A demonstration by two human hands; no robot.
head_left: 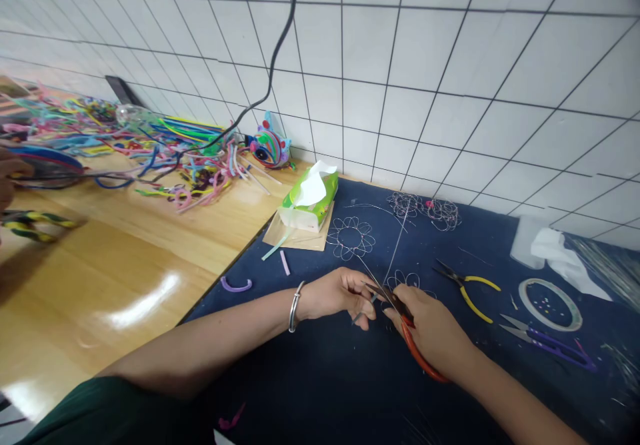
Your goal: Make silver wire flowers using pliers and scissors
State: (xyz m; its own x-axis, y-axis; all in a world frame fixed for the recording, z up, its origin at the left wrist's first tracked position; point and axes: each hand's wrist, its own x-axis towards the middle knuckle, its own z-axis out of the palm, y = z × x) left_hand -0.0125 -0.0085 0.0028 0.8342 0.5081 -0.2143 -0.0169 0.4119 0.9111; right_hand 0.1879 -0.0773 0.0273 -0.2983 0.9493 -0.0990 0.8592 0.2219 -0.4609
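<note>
Left hand [347, 296] and right hand [430, 322], close together above dark blue cloth [320, 358]
Left: silver bangle [294, 308] at wrist, fingers curled, pinches thin grey-green strip [358, 318] near the scissor blades; right: closed round red-handled scissors [423, 358], blades angled toward the left fingers, and partly covers a wire flower [406, 276]; second wire flower [371, 230] lies beyond; yellow-handled pliers [474, 305] and purple-handled snips [560, 347] lie to the right, tissue packet [300, 217] beyond the left wrist

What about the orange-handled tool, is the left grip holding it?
No, the orange-handled tool is in the right grip, while the left grip is near its dark tips.
</note>
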